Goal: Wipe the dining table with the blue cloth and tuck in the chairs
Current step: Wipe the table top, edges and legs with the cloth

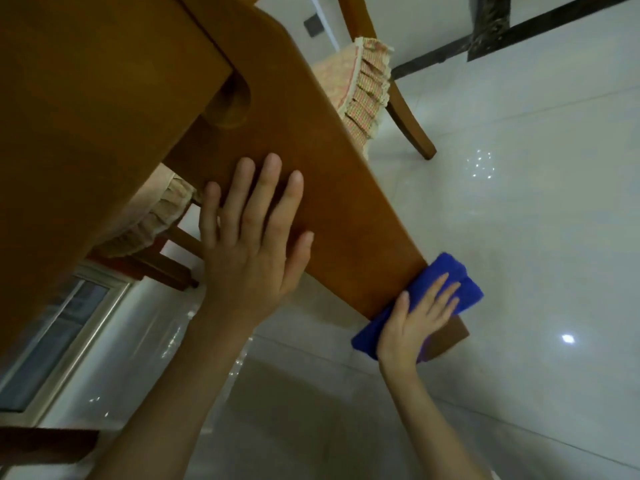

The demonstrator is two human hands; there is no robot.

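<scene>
While right hand (417, 322) presses the blue cloth (440, 282) flat-fingered on the table leg (332, 188) base, 5 o'clock, left hand (252, 237) braces spread, empty; wiping underway; chair (363, 84), 1 o'clock, apparently untucked.

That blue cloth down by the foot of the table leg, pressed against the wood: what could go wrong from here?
1. The right hand presses the blue cloth flat against the table leg without gripping it; it might slip onto the tiled floor.
2. The left hand braces open-palmed on the same smooth wood, so a hard push could make it slide.
3. The head looks very close to the table's underside and may bump it on rising.
</scene>
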